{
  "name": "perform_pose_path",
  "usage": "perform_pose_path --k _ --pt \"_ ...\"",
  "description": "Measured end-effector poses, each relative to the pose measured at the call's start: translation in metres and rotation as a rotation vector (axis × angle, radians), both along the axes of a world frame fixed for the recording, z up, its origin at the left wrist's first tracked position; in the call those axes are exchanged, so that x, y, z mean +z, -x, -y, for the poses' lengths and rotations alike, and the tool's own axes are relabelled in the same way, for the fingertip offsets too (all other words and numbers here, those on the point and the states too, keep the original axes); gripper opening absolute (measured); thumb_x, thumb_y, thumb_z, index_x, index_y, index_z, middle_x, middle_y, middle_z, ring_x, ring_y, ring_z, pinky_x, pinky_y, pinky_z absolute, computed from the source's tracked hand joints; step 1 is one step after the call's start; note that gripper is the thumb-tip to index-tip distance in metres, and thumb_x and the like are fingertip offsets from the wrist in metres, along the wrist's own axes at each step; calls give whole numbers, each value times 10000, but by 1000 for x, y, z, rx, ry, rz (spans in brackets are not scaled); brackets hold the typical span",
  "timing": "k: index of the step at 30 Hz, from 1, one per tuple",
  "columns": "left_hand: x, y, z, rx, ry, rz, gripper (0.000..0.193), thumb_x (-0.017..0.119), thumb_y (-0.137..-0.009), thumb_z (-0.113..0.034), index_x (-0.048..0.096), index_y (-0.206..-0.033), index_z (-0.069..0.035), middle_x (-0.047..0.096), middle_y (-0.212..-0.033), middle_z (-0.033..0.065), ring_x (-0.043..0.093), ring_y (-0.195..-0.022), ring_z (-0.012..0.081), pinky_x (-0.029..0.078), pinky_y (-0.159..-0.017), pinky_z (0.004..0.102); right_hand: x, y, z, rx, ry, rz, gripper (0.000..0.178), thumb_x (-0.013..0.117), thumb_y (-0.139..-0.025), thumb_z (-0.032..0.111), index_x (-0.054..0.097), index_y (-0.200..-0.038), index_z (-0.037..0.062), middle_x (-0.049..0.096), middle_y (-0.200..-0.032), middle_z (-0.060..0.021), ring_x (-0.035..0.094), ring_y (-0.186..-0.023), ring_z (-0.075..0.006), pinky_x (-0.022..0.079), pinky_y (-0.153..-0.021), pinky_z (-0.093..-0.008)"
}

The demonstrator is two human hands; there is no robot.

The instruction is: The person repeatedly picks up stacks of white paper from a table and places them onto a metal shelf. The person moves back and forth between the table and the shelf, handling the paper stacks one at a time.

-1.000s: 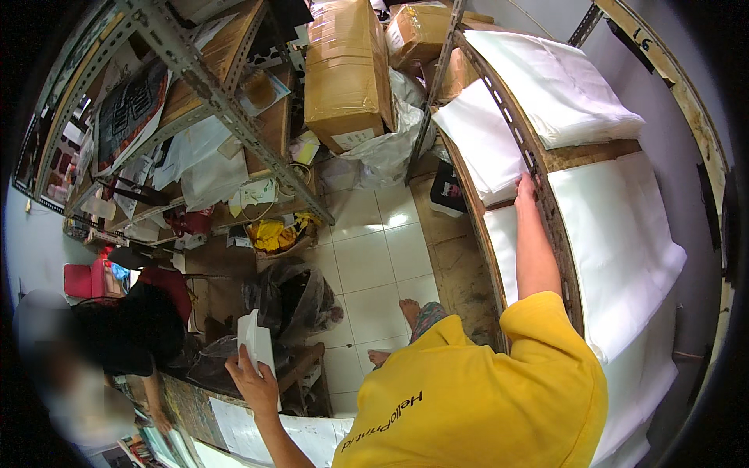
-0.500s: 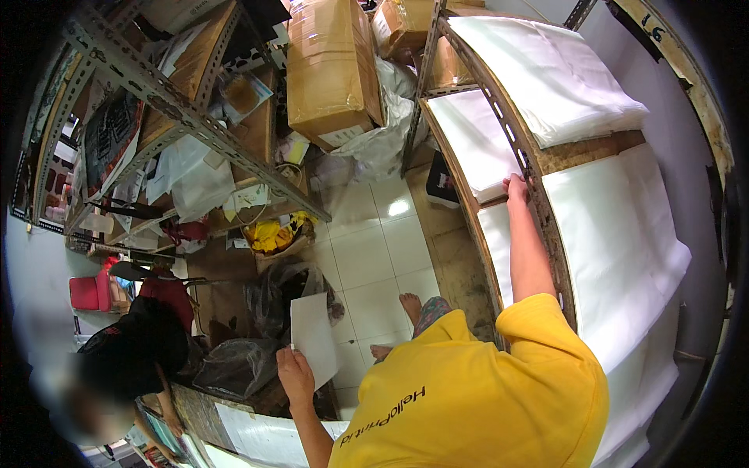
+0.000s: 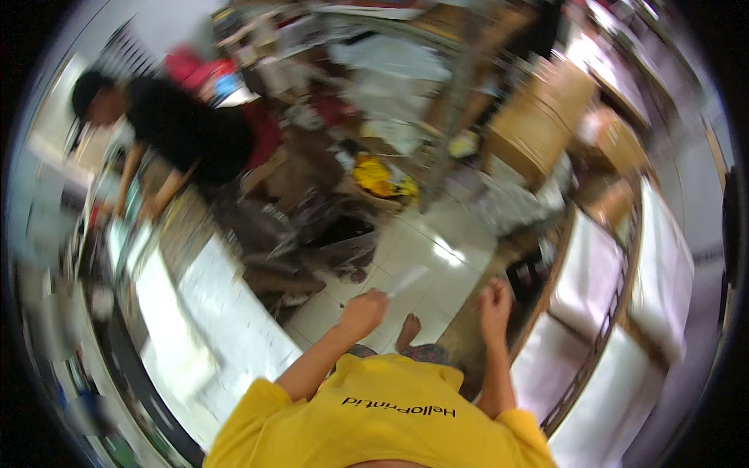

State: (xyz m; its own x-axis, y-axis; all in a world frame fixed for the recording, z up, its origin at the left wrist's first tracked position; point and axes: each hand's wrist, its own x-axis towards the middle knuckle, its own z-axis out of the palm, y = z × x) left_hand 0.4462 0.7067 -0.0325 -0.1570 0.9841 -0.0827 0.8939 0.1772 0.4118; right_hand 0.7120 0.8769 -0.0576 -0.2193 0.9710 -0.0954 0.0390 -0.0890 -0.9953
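While our left hand [image 3: 364,313] gripped a thin white sheet [image 3: 409,279], our right hand [image 3: 495,306] curled well apart, contents unclear.

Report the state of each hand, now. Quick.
Left hand: closed, holding a thin white sheet, blurred.
Right hand: curled, nothing visible in it; whether fully closed cannot be told.

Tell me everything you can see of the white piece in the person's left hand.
The white piece looks flat and thin, like paper, though motion blur hides its exact edges and surface. It shows as a narrow pale sliver, slanting toward the picture's upper right above the tiled floor. One end is in the left hand's grip; the right hand is apart from it.
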Motion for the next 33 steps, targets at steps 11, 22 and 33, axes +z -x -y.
perform_pose_path --k 11,22,33 --pt "-1 3 87 -65 36 127 261 642 -847 -235 664 -1023 -42 643 -1018 150 672 -924 340 543 -809 449 14 121 137 730 174 342 281 527 -1009 246 580 -1147 7 667 -928 -75 696 -742 -169 471 -570 -262" --pt "81 138 320 764 -440 538 275 605 -944 -240 657 -1085 -9 676 -979 160 669 -818 292 536 -726 374 -116 130 183 345 441 359 231 579 -921 62 478 -1128 58 609 -892 -100 669 -690 -218 470 -490 -285" --pt "130 213 477 1331 -674 243 246 606 -939 -173 672 -1060 32 687 -953 122 599 -780 186 485 -712 313 -172 122 176 102 398 376 211 498 -910 16 458 -1101 95 566 -839 -121 598 -624 -204 448 -457 -286"
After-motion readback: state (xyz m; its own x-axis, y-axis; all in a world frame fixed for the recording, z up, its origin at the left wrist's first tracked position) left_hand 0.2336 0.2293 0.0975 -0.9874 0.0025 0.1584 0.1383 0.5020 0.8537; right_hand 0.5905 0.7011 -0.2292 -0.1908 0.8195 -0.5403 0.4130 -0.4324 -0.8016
